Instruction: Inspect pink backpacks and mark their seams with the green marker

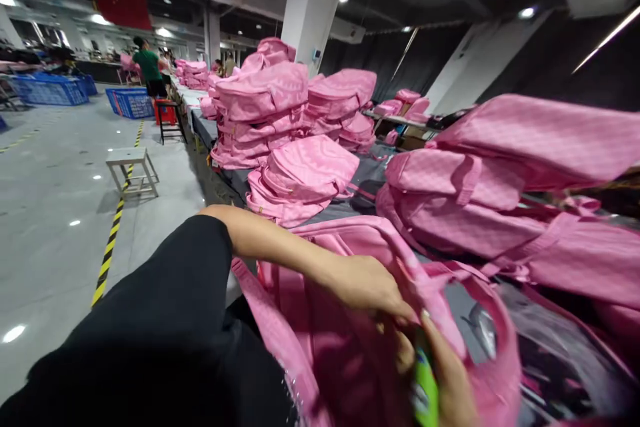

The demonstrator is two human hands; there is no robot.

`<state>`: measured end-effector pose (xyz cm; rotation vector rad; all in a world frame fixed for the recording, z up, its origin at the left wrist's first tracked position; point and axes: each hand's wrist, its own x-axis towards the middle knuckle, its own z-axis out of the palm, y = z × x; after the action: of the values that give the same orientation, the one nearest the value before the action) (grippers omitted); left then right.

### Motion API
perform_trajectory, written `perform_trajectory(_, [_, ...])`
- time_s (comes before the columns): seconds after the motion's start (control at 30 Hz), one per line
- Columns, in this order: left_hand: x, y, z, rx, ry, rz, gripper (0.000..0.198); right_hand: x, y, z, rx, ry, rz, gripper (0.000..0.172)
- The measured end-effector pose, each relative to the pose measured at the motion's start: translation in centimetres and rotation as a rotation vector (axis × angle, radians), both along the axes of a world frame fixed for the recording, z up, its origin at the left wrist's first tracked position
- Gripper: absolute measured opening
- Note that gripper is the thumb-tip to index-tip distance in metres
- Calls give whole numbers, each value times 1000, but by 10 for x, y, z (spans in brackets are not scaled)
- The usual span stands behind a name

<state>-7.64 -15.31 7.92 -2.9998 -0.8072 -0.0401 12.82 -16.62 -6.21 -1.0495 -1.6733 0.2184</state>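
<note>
An unzipped pink backpack (345,360) lies below me, its inside showing. My left hand (373,287) reaches across its opening, fingers curled and closed on the fabric at the edge. Beside it, my right hand (450,373) is closed around a bright green tool (425,387); its working end is hidden, so I cannot tell its kind. The right thumb touches the backpack's rim near my left fingertips. A pink strap loop (505,320) curves out to the right of my hands.
Stacked pink backpacks (265,107) stand ahead on the long table, with another pile (470,213) close on the right. Clear plastic (565,347) lies at lower right. Left on the floor are a stool (127,159) and blue crates (130,103); a person (149,67) stands beyond.
</note>
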Motion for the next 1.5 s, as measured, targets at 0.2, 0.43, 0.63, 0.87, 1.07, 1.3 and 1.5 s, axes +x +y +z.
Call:
perform_trajectory(0.2, [-14,54,-46,-180,23,161,26,-35,23,-18,447,-352,-105,40])
perform_trajectory(0.43, [-25,78,-33,256,-207,65,44,-32,19,-15,407,-333,-95,43])
perform_trajectory(0.63, [-1,117,-52,95,-29,79,113,-46,4,-18,145,-256,-166,36])
perform_trajectory(0.87, [33,154,-87,24,51,22,111,-33,-7,-25,-88,-193,-94,32])
perform_trajectory(1.07, [26,139,-89,140,107,35,120,-24,8,-28,-113,-151,-92,32])
perform_trajectory(1.3, [38,149,-97,125,133,70,104,-17,13,-29,-413,153,30,52])
perform_trajectory(1.5, [37,153,-97,102,123,63,95,-9,7,-17,-444,347,-304,42])
